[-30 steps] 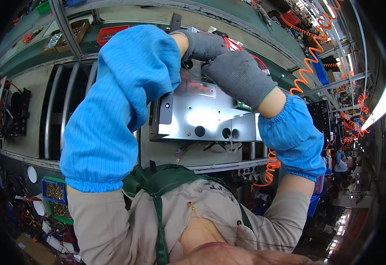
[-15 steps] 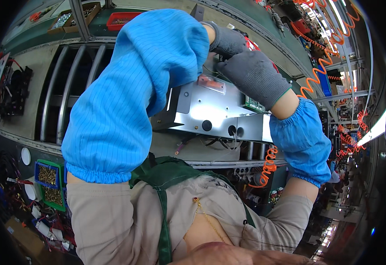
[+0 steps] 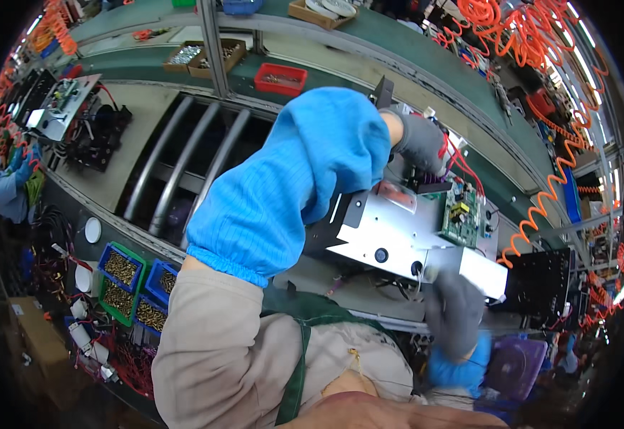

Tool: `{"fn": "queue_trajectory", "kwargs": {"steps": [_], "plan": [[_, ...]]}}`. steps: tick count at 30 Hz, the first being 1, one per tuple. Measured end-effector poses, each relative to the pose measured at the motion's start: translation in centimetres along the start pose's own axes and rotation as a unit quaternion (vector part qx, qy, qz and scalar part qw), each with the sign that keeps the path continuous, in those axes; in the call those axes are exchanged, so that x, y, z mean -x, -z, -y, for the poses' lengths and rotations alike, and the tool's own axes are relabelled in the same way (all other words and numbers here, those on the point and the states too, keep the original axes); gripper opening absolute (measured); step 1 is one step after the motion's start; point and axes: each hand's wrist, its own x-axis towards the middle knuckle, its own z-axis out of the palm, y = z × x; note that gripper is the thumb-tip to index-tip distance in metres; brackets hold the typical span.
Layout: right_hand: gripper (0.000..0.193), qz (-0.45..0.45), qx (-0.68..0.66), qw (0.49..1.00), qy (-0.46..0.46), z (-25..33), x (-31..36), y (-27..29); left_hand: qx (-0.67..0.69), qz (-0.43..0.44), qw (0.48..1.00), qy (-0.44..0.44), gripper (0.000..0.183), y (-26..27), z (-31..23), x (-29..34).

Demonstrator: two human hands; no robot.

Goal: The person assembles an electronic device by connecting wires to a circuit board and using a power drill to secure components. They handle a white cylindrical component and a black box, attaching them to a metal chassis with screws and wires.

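A silver sheet-metal chassis (image 3: 390, 232) lies across the work line in front of me. On its right part sits a green circuit board (image 3: 461, 218) with yellow parts. My left hand (image 3: 424, 145), in a grey glove, reaches over to the chassis's far side, close to several red wires (image 3: 462, 161). Its fingers are hidden from view. My right hand (image 3: 456, 314), also gloved in grey, is apart from the board, just off the chassis's near right corner. Motion smears its fingers, and I cannot make out anything in it. Blue sleeves cover both forearms.
Metal rollers (image 3: 183, 168) run left of the chassis. Small bins of brass-coloured hardware (image 3: 120, 270) stand at the lower left. A red tray (image 3: 280, 79) sits on the far ledge. An orange coiled hose (image 3: 551, 193) hangs at right, above a black panel (image 3: 541, 286).
My right hand has left the far side beside my left hand and swung down to the near right. My left hand stays by the red wires. The view has shifted, showing more of the circuit board.
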Motion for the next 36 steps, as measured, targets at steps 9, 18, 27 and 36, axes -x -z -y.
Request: {"fn": "queue_trajectory", "kwargs": {"steps": [9, 18, 27, 36], "plan": [[0.024, 0.218, -0.055, 0.894, -0.388, -9.0, 40.8, -18.6, -0.016, 0.042, 0.997, 0.064, 0.05, 0.5, -1.0, 0.6], [0.033, -0.366, -0.358, 0.453, -0.73, -20.7, 58.2, -25.3, 0.001, 0.054, 0.988, 0.143, 0.048, 0.2, -1.8, 0.7], [0.017, -0.122, -0.084, 0.685, -0.713, -15.0, 44.5, -18.5, -0.056, 0.066, 0.987, 0.136, 0.048, 0.3, -2.9, -0.4], [0.017, -0.092, -0.186, 0.897, -0.391, -6.7, 28.7, 4.0, -0.041, 0.051, 0.996, 0.062, 0.041, -0.6, -1.0, 0.3]]}}
